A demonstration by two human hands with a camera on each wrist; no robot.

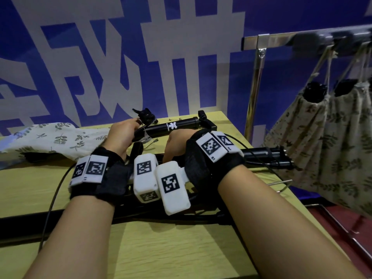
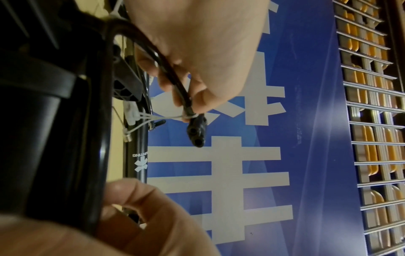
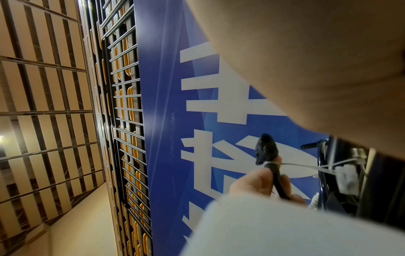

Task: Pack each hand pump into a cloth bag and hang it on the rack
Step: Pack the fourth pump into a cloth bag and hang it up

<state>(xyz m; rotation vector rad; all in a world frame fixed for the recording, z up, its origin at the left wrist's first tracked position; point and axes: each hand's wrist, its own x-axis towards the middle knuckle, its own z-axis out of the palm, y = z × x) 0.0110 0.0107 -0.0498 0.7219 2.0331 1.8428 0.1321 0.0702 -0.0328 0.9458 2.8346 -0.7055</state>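
On the table [image 1: 181,254] my right hand [image 1: 177,143] grips the barrel of a black hand pump [image 1: 267,156] that lies crosswise and sticks out to the right. My left hand [image 1: 120,133] pinches the pump's thin black hose just below its nozzle head [image 1: 146,115], which is lifted off the table. The left wrist view shows this pinch, with the nozzle head [image 2: 197,131] past the fingertips and a white tag tied on. A second black pump [image 1: 181,125] with a white logo lies behind my hands. A leaf-print cloth bag [image 1: 50,137] lies flat at the left.
A metal rack [image 1: 281,40] stands off the table's right edge, with two filled leaf-print bags [image 1: 322,137] hanging from it. A blue wall with white characters is close behind the table. A long black bar [image 1: 30,228] and thin cables cross the table in front of my wrists.
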